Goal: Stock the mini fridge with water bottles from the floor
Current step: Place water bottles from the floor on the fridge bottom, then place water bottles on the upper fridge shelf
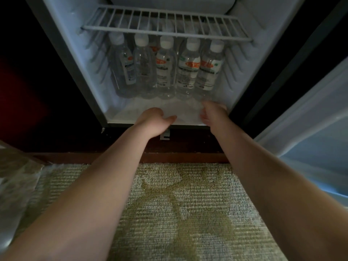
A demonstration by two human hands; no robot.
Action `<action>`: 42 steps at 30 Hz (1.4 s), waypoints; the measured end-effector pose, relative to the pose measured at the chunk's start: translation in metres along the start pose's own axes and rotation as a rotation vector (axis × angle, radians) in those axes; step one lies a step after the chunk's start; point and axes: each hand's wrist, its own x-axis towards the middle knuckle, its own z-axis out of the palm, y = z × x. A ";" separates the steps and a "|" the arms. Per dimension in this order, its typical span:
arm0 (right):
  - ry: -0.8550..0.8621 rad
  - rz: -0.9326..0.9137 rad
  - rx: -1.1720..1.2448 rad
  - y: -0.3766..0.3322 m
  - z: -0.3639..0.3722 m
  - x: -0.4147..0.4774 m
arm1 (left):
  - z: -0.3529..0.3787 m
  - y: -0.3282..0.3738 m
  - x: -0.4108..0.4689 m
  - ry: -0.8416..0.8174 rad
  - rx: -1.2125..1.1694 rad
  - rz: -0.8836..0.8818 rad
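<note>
The mini fridge (62, 59) stands open in front of me. Several clear water bottles (165, 70) with white caps stand upright in a row on its floor, under a white wire shelf (165, 27). My left hand (154, 119) rests at the front lip of the fridge floor, fingers loosely curled and holding nothing. My right hand (211, 113) hovers just in front of the rightmost bottle (209, 70), fingers apart and empty, apart from the bottle.
The fridge door (308, 119) hangs open on the right. Patterned carpet (178, 204) lies below me. Crinkled clear plastic wrap (17, 185) sits at the far left on the floor. A dark wooden cabinet (28, 91) surrounds the fridge.
</note>
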 end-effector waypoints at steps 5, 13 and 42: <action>-0.306 0.023 -0.133 0.001 -0.022 -0.038 | -0.020 0.011 -0.024 -0.006 -0.066 -0.013; -0.346 -0.052 -0.172 -0.004 -0.069 -0.119 | -0.055 0.044 -0.098 -0.065 -0.055 -0.032; 0.151 -0.245 0.176 0.067 -0.328 -0.404 | 0.002 0.281 -0.409 -0.143 -0.209 0.301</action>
